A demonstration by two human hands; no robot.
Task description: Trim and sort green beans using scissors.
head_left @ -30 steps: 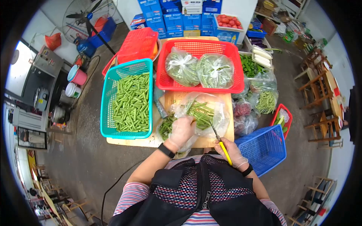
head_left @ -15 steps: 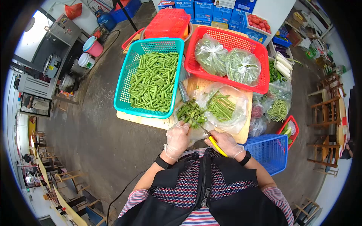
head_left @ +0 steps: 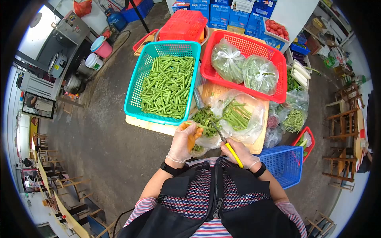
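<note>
My gloved left hand [head_left: 181,142] hangs at the near edge of the wooden board [head_left: 152,125], fingers pinching a green bean [head_left: 193,124]. My right hand [head_left: 243,154], at that same edge, is wrapped tight around a yellow-handled knife [head_left: 227,145], its blade reaching over the loose bean pile [head_left: 204,117] on the board. A teal basket [head_left: 137,77] covers the board's left part.

Teal basket [head_left: 135,85] of cut beans, red basket [head_left: 246,43] holding two bags, blue crate [head_left: 283,166]
</note>
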